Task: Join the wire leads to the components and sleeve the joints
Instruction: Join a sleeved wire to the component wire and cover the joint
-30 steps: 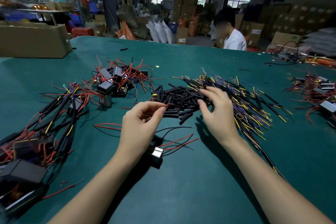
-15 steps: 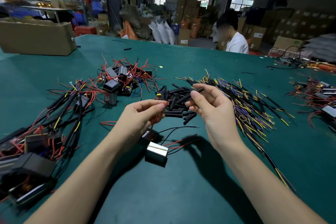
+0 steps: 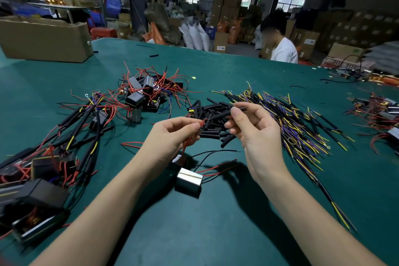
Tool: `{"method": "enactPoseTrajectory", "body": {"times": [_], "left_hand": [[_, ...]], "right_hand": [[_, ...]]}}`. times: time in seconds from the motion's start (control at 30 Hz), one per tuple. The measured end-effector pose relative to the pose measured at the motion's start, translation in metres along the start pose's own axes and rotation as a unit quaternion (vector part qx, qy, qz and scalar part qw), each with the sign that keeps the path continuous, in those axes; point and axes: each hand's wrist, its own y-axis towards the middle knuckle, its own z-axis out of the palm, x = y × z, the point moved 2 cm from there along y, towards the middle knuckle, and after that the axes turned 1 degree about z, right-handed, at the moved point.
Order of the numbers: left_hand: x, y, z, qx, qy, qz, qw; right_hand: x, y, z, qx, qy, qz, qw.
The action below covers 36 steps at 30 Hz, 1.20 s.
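Note:
My left hand (image 3: 172,136) pinches the tip of a red lead (image 3: 190,138) that runs down to a small silver-sided component (image 3: 189,179) on the green table (image 3: 216,233). My right hand (image 3: 257,131) pinches a black sleeve tube (image 3: 220,115) between thumb and forefinger, its near end a short gap from the red lead's tip. Both hands hover above a pile of black sleeve pieces (image 3: 210,134). A spread of yellow, purple and black wire leads (image 3: 302,127) lies to the right.
A heap of components with red leads (image 3: 149,93) lies beyond my left hand, and sleeved assemblies (image 3: 43,157) crowd the left edge. More components (image 3: 380,114) sit far right. A cardboard box (image 3: 45,39) stands back left. A person in white (image 3: 280,47) sits across the table.
My right hand has picked one black sleeve from the pile and lifted it toward my left hand, which has raised the red lead's tip. The component has shifted slightly nearer.

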Motion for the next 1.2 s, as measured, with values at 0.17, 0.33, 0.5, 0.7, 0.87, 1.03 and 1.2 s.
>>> {"method": "enactPoseTrajectory", "body": {"times": [0.17,0.33,0.5,0.7,0.87,1.03,1.2], "left_hand": [[0.001,0.0,-0.001,0.014,0.022,0.017,1.0],[0.003,0.001,-0.002,0.016,0.034,0.032,0.999],[0.004,0.003,-0.001,0.009,0.029,0.034,0.999],[0.004,0.001,-0.001,0.026,0.048,0.053,0.997],[0.002,-0.001,0.001,0.033,0.069,0.067,0.995],[0.0,-0.003,0.003,0.031,0.082,0.068,0.994],[-0.002,-0.005,0.004,0.028,0.085,0.069,0.994]], "right_hand": [[-0.002,-0.002,0.003,0.016,-0.006,0.007,1.0],[0.002,0.0,0.001,0.019,-0.032,-0.006,0.999],[0.002,-0.001,0.003,0.033,-0.04,0.001,0.999],[0.007,0.004,-0.002,0.068,-0.107,-0.008,0.992],[0.013,0.009,-0.009,0.113,-0.149,0.001,0.982],[0.015,0.007,-0.007,0.133,-0.169,-0.014,0.977],[0.012,0.006,-0.006,0.14,-0.15,0.01,0.979]]}}
